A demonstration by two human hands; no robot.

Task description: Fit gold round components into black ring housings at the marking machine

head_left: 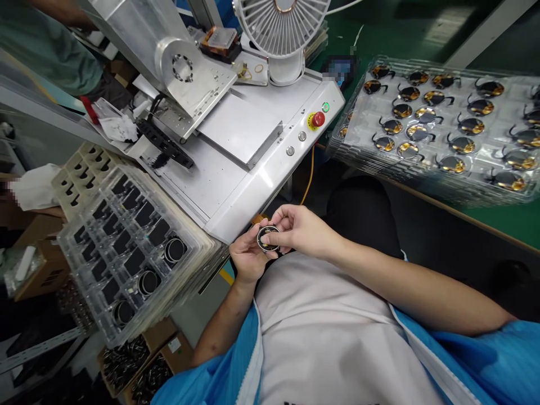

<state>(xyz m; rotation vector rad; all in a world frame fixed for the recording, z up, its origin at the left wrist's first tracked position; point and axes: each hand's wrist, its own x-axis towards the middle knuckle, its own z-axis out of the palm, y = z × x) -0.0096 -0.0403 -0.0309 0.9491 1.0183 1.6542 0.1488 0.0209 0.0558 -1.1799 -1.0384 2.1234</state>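
Both hands meet close to my chest, below the front edge of a white machine [253,169]. A small round black part with a gold centre [268,238] sits between them. My left hand [247,256] cradles it from below with curled fingers. My right hand [301,229] pinches its upper rim with thumb and fingertips. A clear tray [105,315] of black square pockets, three of them filled with round ringed parts, lies to the left. Another clear tray [354,129] with several round gold and black parts lies at the upper right.
The machine has a red stop button [318,118], a green lamp [325,106] and a metal head [181,67]. A white fan [282,34] stands behind it. Another person's green sleeve [46,50] shows at the upper left. Cardboard boxes [139,360] of small metal parts sit lower left.
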